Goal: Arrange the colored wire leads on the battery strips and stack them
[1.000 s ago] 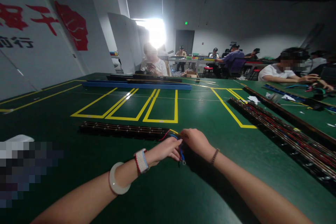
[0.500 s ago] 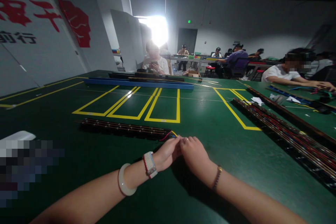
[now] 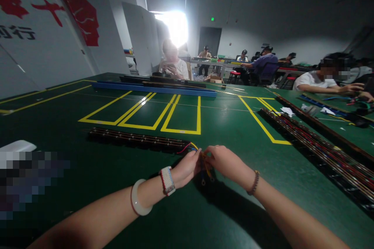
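A long dark strip with thin metal rods (image 3: 137,139) lies across the green table in front of me. From its right end run red, yellow and blue wires (image 3: 193,146). My left hand (image 3: 187,168) is closed on these wires just beyond the strip's end. Close beside it on the right, my right hand (image 3: 222,160) pinches the yellow wire. The wire ends hang below the fingers, with ring terminals (image 3: 207,181) on their tips. The fingertips partly hide the wires between the two hands.
A blue channel (image 3: 154,89) lies at the table's far side. Several wired dark strips (image 3: 315,148) run along the right. Yellow tape (image 3: 181,131) marks the green table (image 3: 117,202). A person (image 3: 173,62) sits opposite; another (image 3: 318,79) works at the right.
My right hand has moved slightly right, away from my left hand, and its fingers have loosened. The wire ends with ring terminals now show below the hands.
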Tool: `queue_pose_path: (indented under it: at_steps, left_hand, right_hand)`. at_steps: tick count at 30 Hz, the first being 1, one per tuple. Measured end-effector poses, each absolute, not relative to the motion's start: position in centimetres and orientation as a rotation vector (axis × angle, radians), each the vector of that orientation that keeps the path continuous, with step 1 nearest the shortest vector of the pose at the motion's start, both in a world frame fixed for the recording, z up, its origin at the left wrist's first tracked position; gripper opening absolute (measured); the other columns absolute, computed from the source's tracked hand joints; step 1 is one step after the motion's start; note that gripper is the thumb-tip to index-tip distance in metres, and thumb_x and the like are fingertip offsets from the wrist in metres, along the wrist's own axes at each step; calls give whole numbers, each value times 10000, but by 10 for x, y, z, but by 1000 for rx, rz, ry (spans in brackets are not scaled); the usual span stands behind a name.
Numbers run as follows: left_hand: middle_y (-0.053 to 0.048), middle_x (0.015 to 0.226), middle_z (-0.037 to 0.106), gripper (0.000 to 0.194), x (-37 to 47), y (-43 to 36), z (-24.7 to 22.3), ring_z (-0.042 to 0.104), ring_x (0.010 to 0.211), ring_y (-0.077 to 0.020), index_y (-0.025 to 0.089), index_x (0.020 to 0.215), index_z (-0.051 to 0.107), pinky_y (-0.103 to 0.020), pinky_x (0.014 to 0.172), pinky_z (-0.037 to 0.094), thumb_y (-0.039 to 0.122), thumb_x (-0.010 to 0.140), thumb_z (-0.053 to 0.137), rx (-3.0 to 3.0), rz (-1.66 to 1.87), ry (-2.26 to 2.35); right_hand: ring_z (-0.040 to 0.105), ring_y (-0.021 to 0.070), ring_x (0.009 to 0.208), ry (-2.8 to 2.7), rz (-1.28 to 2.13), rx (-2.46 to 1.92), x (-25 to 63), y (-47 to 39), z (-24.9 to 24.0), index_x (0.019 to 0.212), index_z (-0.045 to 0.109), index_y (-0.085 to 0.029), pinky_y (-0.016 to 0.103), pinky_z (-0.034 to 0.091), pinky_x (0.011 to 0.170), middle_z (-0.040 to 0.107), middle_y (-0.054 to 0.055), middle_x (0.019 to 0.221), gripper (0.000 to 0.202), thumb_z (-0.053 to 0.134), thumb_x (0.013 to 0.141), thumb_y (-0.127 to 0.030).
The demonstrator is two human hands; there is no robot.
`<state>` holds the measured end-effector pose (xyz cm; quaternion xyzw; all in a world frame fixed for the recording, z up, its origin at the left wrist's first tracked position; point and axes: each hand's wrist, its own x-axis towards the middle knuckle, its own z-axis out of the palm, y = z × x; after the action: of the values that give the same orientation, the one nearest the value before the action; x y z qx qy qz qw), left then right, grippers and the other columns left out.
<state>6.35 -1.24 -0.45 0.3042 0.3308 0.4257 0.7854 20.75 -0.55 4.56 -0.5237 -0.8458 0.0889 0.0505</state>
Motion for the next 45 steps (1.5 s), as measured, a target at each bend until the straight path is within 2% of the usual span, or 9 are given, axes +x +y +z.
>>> queue_pose_path:
  at_steps: [3,9,16,21,26,30,32,38,45]
  left_hand:
    - [-38,762,597,167,63,-14,-3,581,680,-119,138,867,525,-279,710,483,259,926,426,685,934,724]
    - [-5,654,514,256,59,-13,5,492,544,-87,134,821,508,-235,586,435,277,946,336,761,831,869]
    - [5,629,490,263,58,-8,0,447,511,-76,135,812,492,-223,554,384,287,944,321,749,795,867]
    - [4,636,500,249,57,-7,-2,455,507,-71,130,819,502,-218,551,384,298,933,357,746,784,859]
    - [-45,707,580,244,55,-6,-1,581,598,-122,114,860,517,-282,662,464,284,936,359,700,785,801]
    - [-97,762,630,242,55,-4,-1,644,707,-172,91,903,532,-357,801,477,271,935,374,608,793,700]
    - [-121,796,647,224,56,-4,-1,655,770,-192,84,939,531,-385,848,465,256,931,388,566,804,666]
    - [-108,887,657,169,57,-2,-1,649,828,-183,119,1012,520,-347,830,460,206,910,418,480,828,589]
    - [-136,943,648,294,54,0,-4,639,866,-198,94,1059,524,-323,790,463,311,910,394,449,736,617]
  right_hand:
    - [626,162,794,-2551,364,-1586,216,5,52,917,681,-189,237,418,687,683,60,847,203,484,873,-211]
    - [599,167,816,-2358,82,-1669,230,33,30,851,678,-186,236,395,687,661,58,865,145,561,857,-272]
    - [543,142,706,-2274,-91,-1552,230,55,-5,727,605,-188,230,350,613,609,22,770,161,569,859,-272]
    - [516,156,698,-2300,-266,-1494,231,63,-12,694,608,-186,260,327,637,613,29,723,179,581,854,-261]
    - [508,177,755,-2330,-383,-1387,234,59,-10,738,658,-208,298,320,706,637,24,716,173,581,862,-301]
    - [524,182,862,-2280,-398,-1270,236,51,-10,901,681,-231,322,345,795,663,38,907,122,581,864,-293]
    - [530,176,897,-2276,-395,-1141,238,45,-10,1029,651,-220,332,365,830,654,54,995,182,561,877,-261]
    - [558,150,963,-2501,-398,-571,243,27,-1,1190,561,-195,345,413,911,650,51,1067,293,503,903,-182]
    - [585,168,1019,-2524,-422,-399,241,27,5,1041,626,-161,345,474,921,665,48,1086,189,508,895,-159]
